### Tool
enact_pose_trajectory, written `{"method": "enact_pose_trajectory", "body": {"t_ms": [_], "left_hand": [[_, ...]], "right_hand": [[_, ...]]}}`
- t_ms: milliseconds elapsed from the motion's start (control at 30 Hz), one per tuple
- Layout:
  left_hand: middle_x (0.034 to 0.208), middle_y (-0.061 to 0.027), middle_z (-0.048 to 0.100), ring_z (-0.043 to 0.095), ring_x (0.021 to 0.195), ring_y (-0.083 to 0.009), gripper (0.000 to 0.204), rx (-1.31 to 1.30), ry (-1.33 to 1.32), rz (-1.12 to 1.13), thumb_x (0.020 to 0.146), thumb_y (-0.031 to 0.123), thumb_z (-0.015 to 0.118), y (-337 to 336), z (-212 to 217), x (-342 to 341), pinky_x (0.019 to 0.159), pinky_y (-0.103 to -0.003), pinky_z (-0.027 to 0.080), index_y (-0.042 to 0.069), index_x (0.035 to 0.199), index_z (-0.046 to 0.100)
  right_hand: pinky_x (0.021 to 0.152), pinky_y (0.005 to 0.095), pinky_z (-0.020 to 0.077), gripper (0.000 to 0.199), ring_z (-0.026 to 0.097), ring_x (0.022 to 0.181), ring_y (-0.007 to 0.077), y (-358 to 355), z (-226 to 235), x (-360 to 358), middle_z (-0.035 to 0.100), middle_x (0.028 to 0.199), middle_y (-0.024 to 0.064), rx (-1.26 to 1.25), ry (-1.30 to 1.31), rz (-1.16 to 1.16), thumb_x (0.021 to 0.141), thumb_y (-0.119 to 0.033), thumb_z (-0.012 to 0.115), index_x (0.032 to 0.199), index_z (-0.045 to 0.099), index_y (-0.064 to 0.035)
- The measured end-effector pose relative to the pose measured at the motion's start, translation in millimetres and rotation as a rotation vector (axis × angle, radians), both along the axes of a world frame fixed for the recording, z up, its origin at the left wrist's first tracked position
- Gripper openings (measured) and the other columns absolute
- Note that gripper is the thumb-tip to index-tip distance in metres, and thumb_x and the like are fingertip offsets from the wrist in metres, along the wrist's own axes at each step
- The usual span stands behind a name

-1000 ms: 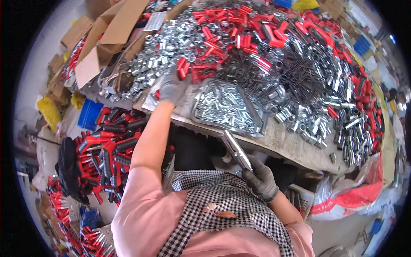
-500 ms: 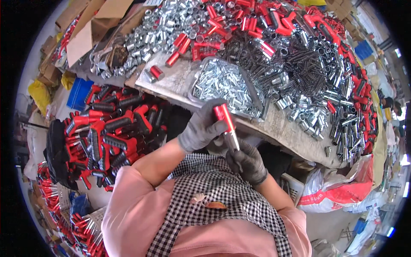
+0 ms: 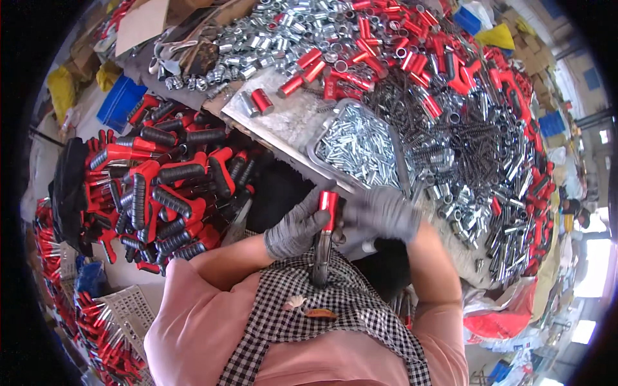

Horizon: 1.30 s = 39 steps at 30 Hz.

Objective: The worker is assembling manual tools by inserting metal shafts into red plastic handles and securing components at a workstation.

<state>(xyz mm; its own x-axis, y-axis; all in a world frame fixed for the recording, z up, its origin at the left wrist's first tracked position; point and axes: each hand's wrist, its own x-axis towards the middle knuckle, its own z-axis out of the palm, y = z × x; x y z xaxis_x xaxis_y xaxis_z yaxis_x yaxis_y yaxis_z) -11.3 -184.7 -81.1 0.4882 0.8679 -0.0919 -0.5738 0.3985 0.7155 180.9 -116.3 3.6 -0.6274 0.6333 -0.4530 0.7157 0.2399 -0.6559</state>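
My left hand (image 3: 295, 222), in a grey glove, is closed around a metal tube with a red sleeve (image 3: 330, 204) at its upper end. Below the grip its shiny shaft (image 3: 321, 260) points down toward my checked apron. My right hand (image 3: 386, 212), also gloved in grey, is beside the red sleeve near the table edge. Motion smears its fingers, so whether they hold anything cannot be made out. Just beyond both hands stands a metal tray (image 3: 313, 154) filled with small silver pins (image 3: 360, 145).
On the table are silver collars (image 3: 270, 48), red sleeves (image 3: 360, 83), dark springs (image 3: 473, 148) and steel tubes (image 3: 515, 222). A pile of red tools with black grips (image 3: 170, 170) lies left. A blue bin (image 3: 121, 101) is behind it. A red-and-white sack (image 3: 502, 315) sits right.
My left hand has come lower with the tube, which now points more straight down toward me. My right hand has left the tube's lower end and moved up and right. The view has shifted.
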Motion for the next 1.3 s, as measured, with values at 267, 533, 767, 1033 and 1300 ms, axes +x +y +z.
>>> {"method": "enact_pose_trajectory", "body": {"t_ms": [267,533,767,1033,1300], "left_hand": [[0.090,-0.0048,0.055,0.057,0.074,-0.0154,0.052,-0.184,-0.117,-0.231,0.083,0.028,0.070,1,-2,3,0.066,-0.030,0.049,0.006,0.123,0.045],[0.062,-0.0034,0.054,0.053,0.052,-0.0133,0.023,-0.101,0.276,-0.212,0.079,0.018,0.069,27,25,14,0.049,-0.027,0.042,0.005,0.082,0.051],[0.063,-0.0035,0.059,0.055,0.055,-0.0108,0.020,0.186,0.652,-0.208,0.079,0.017,0.071,62,46,12,0.053,-0.026,0.046,0.003,0.083,0.057],[0.082,-0.0112,0.064,0.062,0.076,-0.0255,0.033,0.743,0.868,-0.159,0.073,0.019,0.072,84,22,33,0.071,-0.036,0.049,0.004,0.101,0.061],[0.078,-0.0182,0.064,0.063,0.073,-0.0369,0.040,1.019,1.146,0.020,0.077,0.036,0.069,115,9,41,0.075,-0.043,0.048,0.003,0.098,0.060]], "right_hand": [[0.077,0.0419,0.0509,0.029,0.063,0.096,0.0283,180,-45,-113,0.067,0.106,0.0109,0.866,-0.719,0.139,0.082,-0.020,0.056,0.105,0.068,-0.0081],[0.072,0.0385,0.0518,0.020,0.064,0.078,0.0294,214,-53,-52,0.064,0.083,0.0165,0.953,-0.019,-0.314,0.081,-0.015,0.059,0.096,0.064,-0.0025],[0.051,0.0280,0.0472,0.009,0.056,0.058,0.0128,79,35,17,0.059,0.068,0.0073,0.037,1.155,-0.786,0.083,-0.009,0.060,0.086,0.052,-0.0048],[0.088,0.0427,0.0496,0.049,0.059,0.102,0.0353,-8,18,55,0.055,0.118,0.0161,0.740,0.229,-0.044,0.079,-0.024,0.066,0.123,0.051,-0.0088],[0.109,0.0377,0.0313,0.093,0.039,0.131,0.0321,115,85,88,0.031,0.146,0.0182,0.155,-0.001,0.169,0.067,-0.023,0.077,0.144,0.027,-0.0091]]}}
